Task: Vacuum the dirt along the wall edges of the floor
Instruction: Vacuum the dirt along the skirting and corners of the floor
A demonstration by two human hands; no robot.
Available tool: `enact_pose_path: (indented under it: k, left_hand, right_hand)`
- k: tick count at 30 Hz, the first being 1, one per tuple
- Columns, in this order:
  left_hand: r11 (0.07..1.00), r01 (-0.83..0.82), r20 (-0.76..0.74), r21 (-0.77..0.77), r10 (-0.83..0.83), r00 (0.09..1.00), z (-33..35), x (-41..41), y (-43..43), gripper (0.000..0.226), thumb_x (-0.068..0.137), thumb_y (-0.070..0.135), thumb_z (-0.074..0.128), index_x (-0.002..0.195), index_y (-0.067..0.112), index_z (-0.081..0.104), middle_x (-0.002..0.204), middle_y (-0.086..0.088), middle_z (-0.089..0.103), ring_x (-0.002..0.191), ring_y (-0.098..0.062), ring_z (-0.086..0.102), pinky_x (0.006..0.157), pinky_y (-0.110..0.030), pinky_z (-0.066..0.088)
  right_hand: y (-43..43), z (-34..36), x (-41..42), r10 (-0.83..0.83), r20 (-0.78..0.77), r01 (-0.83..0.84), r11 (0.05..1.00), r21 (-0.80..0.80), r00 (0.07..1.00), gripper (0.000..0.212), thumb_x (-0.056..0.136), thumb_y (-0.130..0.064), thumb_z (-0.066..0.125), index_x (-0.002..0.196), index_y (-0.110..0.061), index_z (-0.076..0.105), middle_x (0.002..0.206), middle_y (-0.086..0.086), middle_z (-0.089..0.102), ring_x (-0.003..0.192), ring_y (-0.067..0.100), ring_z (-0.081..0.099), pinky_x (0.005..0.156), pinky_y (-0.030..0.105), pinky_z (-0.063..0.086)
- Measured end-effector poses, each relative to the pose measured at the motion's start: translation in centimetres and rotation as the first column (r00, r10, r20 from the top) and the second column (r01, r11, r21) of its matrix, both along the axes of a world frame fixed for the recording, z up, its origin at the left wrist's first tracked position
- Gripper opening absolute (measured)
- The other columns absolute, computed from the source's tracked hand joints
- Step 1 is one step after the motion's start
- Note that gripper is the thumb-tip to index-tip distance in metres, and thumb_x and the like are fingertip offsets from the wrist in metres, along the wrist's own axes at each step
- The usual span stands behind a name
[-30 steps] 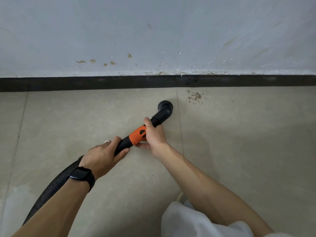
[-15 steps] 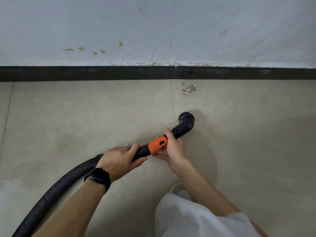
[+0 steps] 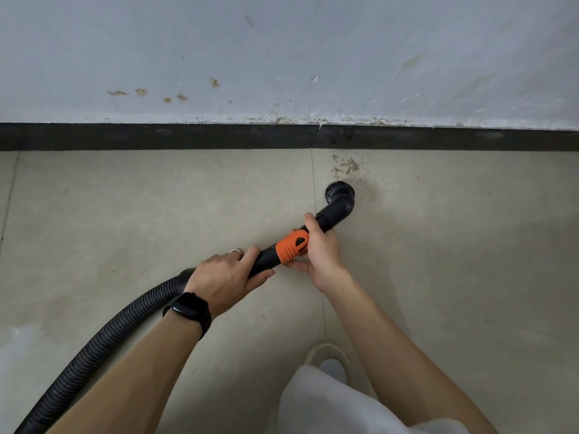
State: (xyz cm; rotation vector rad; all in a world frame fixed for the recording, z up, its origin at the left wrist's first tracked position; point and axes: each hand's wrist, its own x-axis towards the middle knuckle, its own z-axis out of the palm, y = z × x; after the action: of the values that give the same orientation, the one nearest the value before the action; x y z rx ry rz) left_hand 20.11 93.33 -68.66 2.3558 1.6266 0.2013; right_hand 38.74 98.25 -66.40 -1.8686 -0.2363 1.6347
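I have the round brush nozzle (image 3: 340, 195) sitting on the floor tile (image 3: 125, 198) just short of the dirt patch (image 3: 346, 166). The patch is a scatter of brown crumbs lying right against the black skirting board (image 3: 156, 136), a little to the right of the grout line (image 3: 313, 177). The bristles face the wall (image 3: 282, 51), so as I judge it the next push forward should carry them onto the crumbs. None of the patch looks picked up yet.

I use two grips because the elbowed tube (image 3: 326, 219) needs steering at the front and steadying at the back. My right hand (image 3: 321, 249) is wrapped around the tube at the orange collar (image 3: 293, 246), with the thumb laid along the top toward the nozzle and the fingers curled underneath. That is the aiming grip. My left hand (image 3: 224, 277) is closed around the black section just behind the collar, where the ribbed hose (image 3: 94, 355) joins. I think it takes the hose's drag so the nozzle stays flat on the floor. Both hands are clenched on the vacuum and neither is free.

The hose trails off to the lower left. A smartwatch (image 3: 188, 311) sits on my left wrist and a ring (image 3: 235, 251) on one finger. A shoe (image 3: 329, 358) and a white trouser leg (image 3: 329, 402) show below.
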Motion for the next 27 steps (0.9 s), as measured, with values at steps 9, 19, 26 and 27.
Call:
enact_pose_path:
  k: [9,19,26,27]
  left_hand:
    - [0.999,-0.034,0.014,-0.006,0.034,0.999,0.3,1.0,1.8,0.057,0.093,0.071,0.012,0.093,0.023,0.043,0.058,0.005,0.049,0.039,-0.022,0.051,0.039,-0.021,0.023]
    - [0.998,-0.057,0.054,-0.021,0.059,0.997,0.0,1.7,3.6,0.06,0.091,0.073,0.01,0.095,0.023,0.042,0.058,0.003,0.05,0.039,-0.024,0.05,0.037,-0.022,0.026]
    - [0.996,-0.085,0.043,-0.041,0.087,0.995,0.0,2.1,4.7,0.064,0.086,0.078,0.002,0.096,0.025,0.036,0.061,0.002,0.051,0.043,-0.026,0.053,0.039,-0.025,0.033]
    - [0.994,-0.092,0.038,-0.051,0.094,0.995,0.0,2.1,4.7,0.066,0.083,0.08,-0.002,0.097,0.026,0.034,0.064,0.002,0.052,0.046,-0.027,0.055,0.041,-0.026,0.035]
  right_hand:
    - [2.3,-0.4,0.7,0.034,0.051,-0.034,0.999,0.004,0.998,0.043,0.101,-0.047,0.059,0.126,-0.013,0.051,0.107,0.009,0.074,0.093,0.025,0.072,0.057,0.039,0.062]
    - [4.6,-1.3,1.2,0.054,0.09,-0.055,0.998,0.007,0.994,0.042,0.1,-0.049,0.059,0.125,-0.015,0.052,0.094,0.004,0.077,0.096,0.027,0.074,0.064,0.045,0.064]
    - [6.0,-1.7,1.3,0.056,0.116,-0.057,0.998,0.006,0.992,0.043,0.1,-0.049,0.058,0.127,-0.016,0.051,0.103,0.008,0.076,0.098,0.028,0.073,0.058,0.039,0.062]
    - [6.1,-1.8,1.3,0.06,0.122,-0.061,0.998,0.003,0.991,0.044,0.1,-0.049,0.058,0.127,-0.015,0.05,0.104,0.009,0.076,0.098,0.028,0.073,0.059,0.04,0.063]
